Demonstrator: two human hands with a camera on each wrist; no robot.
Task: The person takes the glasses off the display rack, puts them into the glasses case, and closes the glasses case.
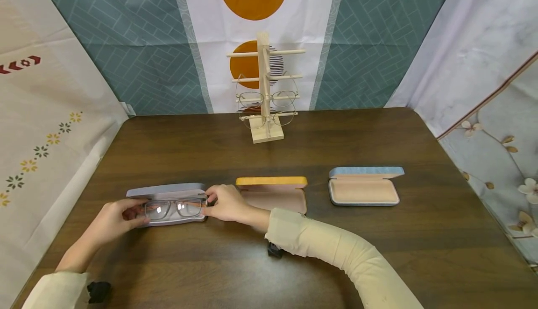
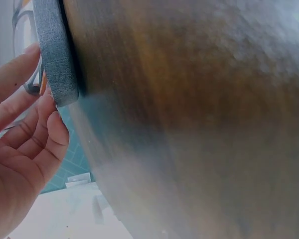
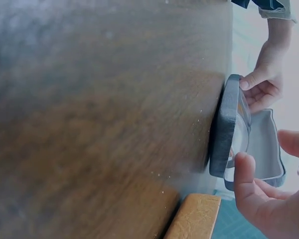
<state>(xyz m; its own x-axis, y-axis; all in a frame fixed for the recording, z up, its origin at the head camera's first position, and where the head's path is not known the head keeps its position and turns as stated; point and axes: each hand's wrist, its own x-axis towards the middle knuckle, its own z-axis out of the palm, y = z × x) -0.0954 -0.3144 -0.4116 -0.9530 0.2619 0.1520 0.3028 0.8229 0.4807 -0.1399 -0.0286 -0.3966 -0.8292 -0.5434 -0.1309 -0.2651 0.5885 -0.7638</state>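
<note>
In the head view, a pair of clear-framed eyeglasses (image 1: 168, 210) with orange on the folded temples lies in an unlatched grey-lilac glasses case (image 1: 166, 190) at the left of the table. My left hand (image 1: 122, 218) holds the glasses' left end with thumb and fingers, at the case rim. The right hand (image 1: 227, 202) is at the other end. There the right wrist view puts its thumb (image 3: 244, 169) against the glasses' end, with the index finger raised apart. That view also shows the case's lid (image 3: 269, 144) standing back.
A yellow glasses case (image 1: 272, 181) stands with its lid up, partly behind my right forearm. Farther right is a blue glasses case (image 1: 364, 192), also with lid up. A wooden eyeglass stand (image 1: 265, 85) at the back carries two thin-framed pairs. Fabric hangs around the table (image 1: 252, 262).
</note>
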